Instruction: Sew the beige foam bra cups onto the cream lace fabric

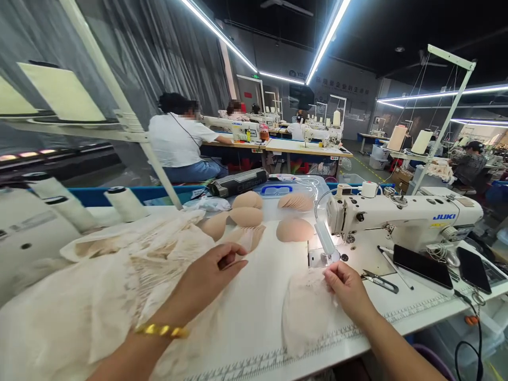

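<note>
My right hand (344, 286) pinches the upper right edge of a sheer pale fabric piece (307, 312) just in front of the sewing machine (405, 217). The fabric lies on the white table and reaches its ruler-marked front edge. Over the middle of the table is my left hand (228, 259), thumb and fingertips apart, with nothing visible between them. Beyond it sit several beige cups, one with loose fabric on it (250, 238) and a single one (294, 229) to the right. A large heap of cream fabric (99, 286) lies left of my left hand.
Thread snips (381, 281), a pen, a black phone (423, 267) and a second phone (473, 269) lie on the right. White thread cones (126, 203) stand at the left. A clear box (313, 186) is behind the cups. People sit at machines farther back.
</note>
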Tool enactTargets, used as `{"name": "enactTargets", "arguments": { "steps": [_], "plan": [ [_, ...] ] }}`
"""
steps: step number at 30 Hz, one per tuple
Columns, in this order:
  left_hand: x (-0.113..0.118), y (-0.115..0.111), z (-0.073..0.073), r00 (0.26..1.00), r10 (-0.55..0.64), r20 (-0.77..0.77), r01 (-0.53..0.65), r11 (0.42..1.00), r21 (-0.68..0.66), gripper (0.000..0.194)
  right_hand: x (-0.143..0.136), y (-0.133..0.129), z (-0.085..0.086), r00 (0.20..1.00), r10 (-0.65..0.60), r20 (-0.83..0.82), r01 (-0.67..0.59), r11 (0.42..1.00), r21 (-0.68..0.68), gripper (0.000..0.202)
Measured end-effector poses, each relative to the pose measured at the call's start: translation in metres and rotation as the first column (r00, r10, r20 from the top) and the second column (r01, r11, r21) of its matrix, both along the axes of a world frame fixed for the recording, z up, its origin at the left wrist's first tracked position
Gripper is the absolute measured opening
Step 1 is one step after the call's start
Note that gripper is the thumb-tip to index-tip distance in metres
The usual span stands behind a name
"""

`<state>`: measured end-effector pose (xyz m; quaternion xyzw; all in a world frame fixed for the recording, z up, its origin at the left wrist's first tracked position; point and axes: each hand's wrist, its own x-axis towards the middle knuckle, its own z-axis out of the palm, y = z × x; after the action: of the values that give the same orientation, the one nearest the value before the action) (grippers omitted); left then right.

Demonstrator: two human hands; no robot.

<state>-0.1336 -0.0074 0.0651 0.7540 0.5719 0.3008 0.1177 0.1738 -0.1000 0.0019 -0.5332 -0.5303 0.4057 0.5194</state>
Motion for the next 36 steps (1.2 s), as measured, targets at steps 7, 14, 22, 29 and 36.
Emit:
{"name": "enactTargets", "arguments": {
  "steps": [7, 14, 22, 29, 36],
  "plan": [
    [0.062, -0.045, 0.002, 0.712, -0.655, -0.254, 0.684, 0.562, 0.465, 0.039, 0.002, 0.002, 0.003, 0.997, 0.043, -0.069, -0.047, 0.998, -0.053, 0.066],
    [0.079, -0.042, -0.012, 0.613, -0.691, -0.384, 0.785, 0.475, 0.399, 0.026, 0.003, -0.004, 0.013, 0.993, 0.1, -0.058, -0.103, 0.993, -0.061, 0.049],
    [0.089, -0.05, 0.027, 0.651, -0.703, 0.286, 0.758, 0.623, -0.194, 0.081, -0.008, -0.033, 0.084, 0.876, 0.309, 0.369, -0.348, 0.937, 0.042, 0.01],
    [0.093, -0.048, 0.032, 0.524, -0.66, 0.538, 0.844, 0.319, -0.431, 0.045, 0.006, -0.039, 0.131, 0.77, 0.314, 0.555, -0.379, 0.925, 0.002, 0.011],
    [0.066, -0.037, 0.02, 0.839, -0.544, 0.015, 0.541, 0.836, 0.098, 0.028, 0.006, -0.022, 0.107, 0.703, -0.216, 0.678, -0.215, 0.844, 0.492, 0.019]
  ]
}}
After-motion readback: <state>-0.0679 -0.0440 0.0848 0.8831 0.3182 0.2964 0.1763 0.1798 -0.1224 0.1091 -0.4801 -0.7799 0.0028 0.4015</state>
